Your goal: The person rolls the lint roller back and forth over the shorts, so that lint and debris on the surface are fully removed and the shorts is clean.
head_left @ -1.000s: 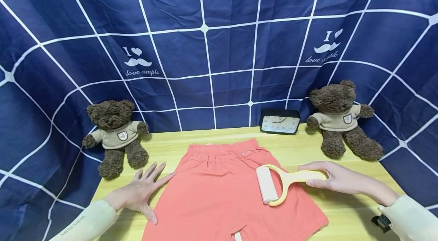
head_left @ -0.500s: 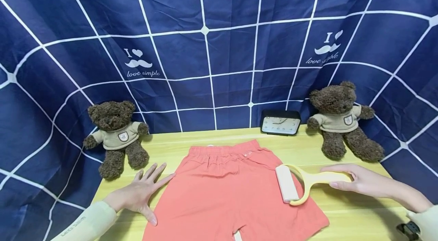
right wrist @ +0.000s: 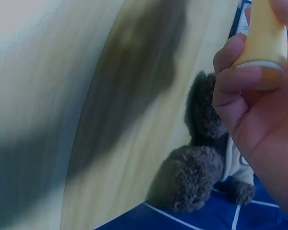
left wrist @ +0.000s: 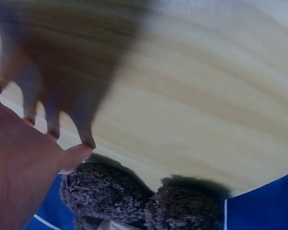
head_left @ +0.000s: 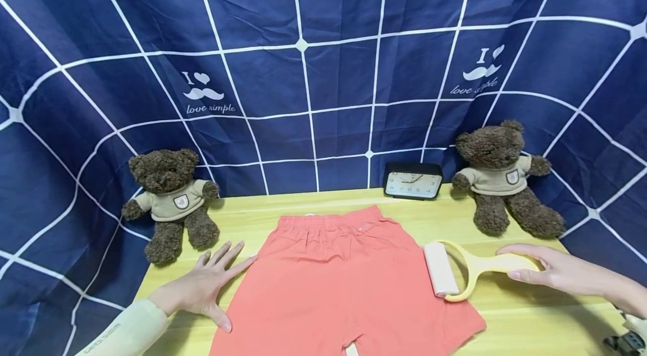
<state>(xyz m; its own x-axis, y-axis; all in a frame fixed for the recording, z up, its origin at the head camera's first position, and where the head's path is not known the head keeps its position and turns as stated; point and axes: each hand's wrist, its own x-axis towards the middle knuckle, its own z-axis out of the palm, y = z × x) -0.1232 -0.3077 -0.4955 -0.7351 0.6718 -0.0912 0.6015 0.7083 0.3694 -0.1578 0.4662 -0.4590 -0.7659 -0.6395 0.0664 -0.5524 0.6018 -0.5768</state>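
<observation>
Coral-red shorts (head_left: 323, 283) lie spread on the wooden table, waistband toward the back. My right hand (head_left: 551, 269) grips the yellow handle of a lint roller (head_left: 480, 266). The roller's white cylinder (head_left: 441, 269) is at the right edge of the shorts; whether it touches the cloth I cannot tell. In the right wrist view, fingers curl round the handle's end (right wrist: 261, 45). My left hand (head_left: 204, 283) lies with fingers spread at the shorts' left edge, fingertips touching the cloth and the table. The left wrist view shows that hand (left wrist: 24, 158) over the wood.
A brown teddy bear (head_left: 174, 204) sits at the table's left back, another bear (head_left: 500, 176) at the right back. A black alarm clock (head_left: 413, 181) stands between them, nearer the right bear. Blue checked cloth (head_left: 333, 81) hangs behind the yellowish table (head_left: 242, 204).
My right hand has moved to the right with the lint roller, from the shorts' right leg to their right edge. The left hand has stayed in place.
</observation>
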